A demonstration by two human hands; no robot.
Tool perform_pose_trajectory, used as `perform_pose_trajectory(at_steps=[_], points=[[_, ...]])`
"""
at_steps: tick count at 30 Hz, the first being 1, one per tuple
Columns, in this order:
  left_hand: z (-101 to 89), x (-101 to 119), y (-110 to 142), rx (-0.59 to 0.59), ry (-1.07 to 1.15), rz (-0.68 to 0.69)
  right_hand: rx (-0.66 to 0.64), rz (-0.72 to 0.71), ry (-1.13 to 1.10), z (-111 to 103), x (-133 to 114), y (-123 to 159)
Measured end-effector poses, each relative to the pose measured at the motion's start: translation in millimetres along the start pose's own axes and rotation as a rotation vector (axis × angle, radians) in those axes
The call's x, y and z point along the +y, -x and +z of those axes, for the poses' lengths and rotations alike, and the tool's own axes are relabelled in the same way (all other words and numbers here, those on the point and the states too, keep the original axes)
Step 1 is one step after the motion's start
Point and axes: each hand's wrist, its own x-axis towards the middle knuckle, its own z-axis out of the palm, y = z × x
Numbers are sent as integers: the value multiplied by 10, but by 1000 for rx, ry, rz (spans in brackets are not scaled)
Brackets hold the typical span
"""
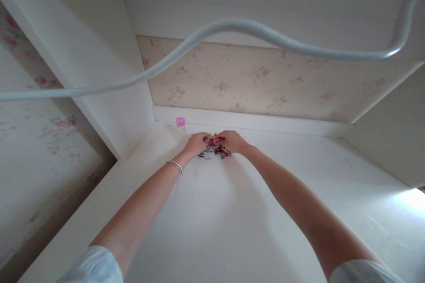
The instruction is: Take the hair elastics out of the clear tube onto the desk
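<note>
A small pile of multicoloured paper clips (pixel 222 151) lies on the white surface, with pink, black, yellow and blue pieces mixed together. My left hand (pixel 197 142) is at the pile's left side, its fingers curled in on some of the clips. From the right, my right hand (pixel 233 141) closes on clips at the top of the heap, and its fingertips are partly hidden. Both hands are close together over the pile. A few loose clips are spread just below my left hand.
A pink translucent piece (pixel 180 121) sits near the back edge, left of my hands. A pale cable (pixel 232 24) crosses the upper view. White side panels (pixel 109 53) and a floral-papered back wall (pixel 252 79) enclose the white desktop (pixel 206 221).
</note>
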Motion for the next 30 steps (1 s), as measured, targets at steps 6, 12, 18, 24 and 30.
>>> perform_pose_trajectory(at_steps=[6, 12, 18, 24, 30], points=[[-97, 0, -79, 2, 131, -10, 87, 69, -78, -165, 32, -13], [-119, -79, 63, 8, 152, -71, 76, 194, -75, 3, 271, 27], [2, -140, 265, 7, 211, -168, 36, 313, -76, 400, 262, -45], [167, -90, 213, 81, 337, -225, 60, 191, -181, 540, -78, -247], [9, -68, 248, 136, 425, -279, 167, 222, -238, 378, 73, -183]])
